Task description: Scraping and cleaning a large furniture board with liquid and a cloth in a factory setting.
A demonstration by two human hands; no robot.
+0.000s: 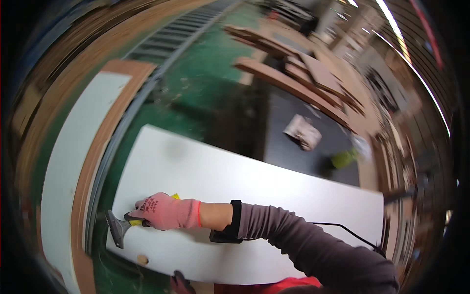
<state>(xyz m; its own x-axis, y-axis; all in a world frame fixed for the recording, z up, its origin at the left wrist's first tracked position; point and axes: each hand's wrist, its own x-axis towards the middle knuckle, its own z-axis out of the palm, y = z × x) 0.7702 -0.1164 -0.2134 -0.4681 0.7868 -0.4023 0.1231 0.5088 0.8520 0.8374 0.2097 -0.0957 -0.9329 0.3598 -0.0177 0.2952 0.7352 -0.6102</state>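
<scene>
A pink-gloved right hand, mine, is closed around the black and yellow handle of a scraper. The scraper's wide grey head lies at the left end of a long white panel. My right forearm reaches across the panel from the lower right, with a black band and a small black box at the wrist. Low in the picture, my left hand shows only in part, dark-gloved, at the panel's near edge. Whether it grips anything is hidden. A small round tan spot sits near the panel's near left corner.
Left of the panel, another white board rests on brown boards beside a roller conveyor. Beyond it, a dark table bears brown planks, a crumpled pinkish glove or cloth and a green object. A black cable crosses the panel's right part.
</scene>
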